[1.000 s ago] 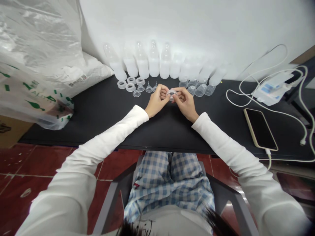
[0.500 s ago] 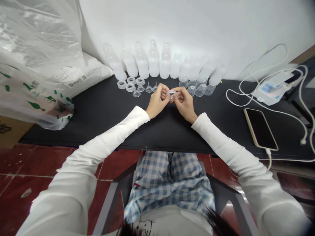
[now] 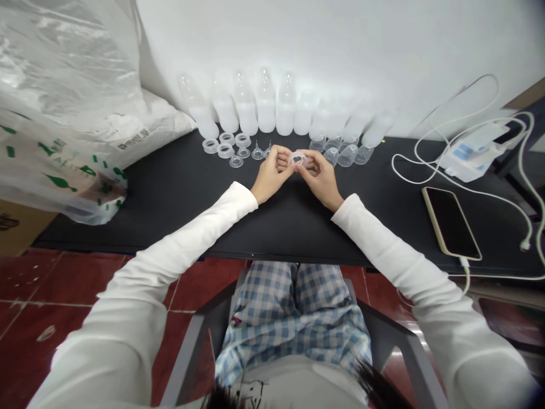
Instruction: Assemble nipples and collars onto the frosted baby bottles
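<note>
Between both hands, just above the black table, is a clear bottle collar ring (image 3: 297, 158). My left hand (image 3: 275, 171) grips its left side and my right hand (image 3: 318, 175) its right side, thumbs toward me. Any nipple inside the ring is too small to make out. Left of my hands lie several loose collar rings (image 3: 225, 150) and clear nipples (image 3: 257, 152). Several clear caps (image 3: 347, 154) lie to the right. Behind them stands a row of white baby bottles (image 3: 266, 113); those toward the left wear clear domed caps.
A phone (image 3: 452, 223) on a charging cable lies at the right of the black table (image 3: 179, 199). White cables (image 3: 419, 170) loop around a white box (image 3: 472, 153) behind it. Plastic bags (image 3: 63, 165) crowd the left end. A white wall rises behind the bottles.
The collar ring has tilted, so its round opening now faces up toward me more. Both hands stay in nearly the same place.
</note>
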A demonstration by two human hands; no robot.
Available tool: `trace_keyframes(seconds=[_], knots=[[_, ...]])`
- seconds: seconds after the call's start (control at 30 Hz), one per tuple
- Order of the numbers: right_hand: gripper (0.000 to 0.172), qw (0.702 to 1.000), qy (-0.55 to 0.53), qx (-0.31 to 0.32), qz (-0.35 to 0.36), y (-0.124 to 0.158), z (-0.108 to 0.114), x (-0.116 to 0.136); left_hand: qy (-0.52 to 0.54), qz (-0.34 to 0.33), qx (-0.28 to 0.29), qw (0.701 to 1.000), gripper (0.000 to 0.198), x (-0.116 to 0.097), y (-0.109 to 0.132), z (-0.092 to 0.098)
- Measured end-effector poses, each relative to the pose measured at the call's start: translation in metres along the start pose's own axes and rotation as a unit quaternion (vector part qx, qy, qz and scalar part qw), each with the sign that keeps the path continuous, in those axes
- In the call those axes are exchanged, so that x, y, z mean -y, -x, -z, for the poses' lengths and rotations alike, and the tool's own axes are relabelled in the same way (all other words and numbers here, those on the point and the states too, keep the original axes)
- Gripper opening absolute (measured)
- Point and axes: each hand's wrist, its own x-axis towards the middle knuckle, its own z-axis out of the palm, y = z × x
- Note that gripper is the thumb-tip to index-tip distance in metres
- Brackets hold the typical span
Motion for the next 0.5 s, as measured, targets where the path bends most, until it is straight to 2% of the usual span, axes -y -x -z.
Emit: trace_keyframes(seconds=[0.27,0.5], knots=[[0.054,0.999,-0.022,-0.023,-0.004,0.0014,-0.0032,0.0071,-0.013,-0.013,0.019,1.000,0.045,-0.0027,-0.0002,0.0002],[0.051,0.998,-0.053,-0.026,0.005,0.0009,-0.0047,0.0067,-0.051,-0.032,0.004,0.998,0.041,-0.0033,0.0009,-0.0018]])
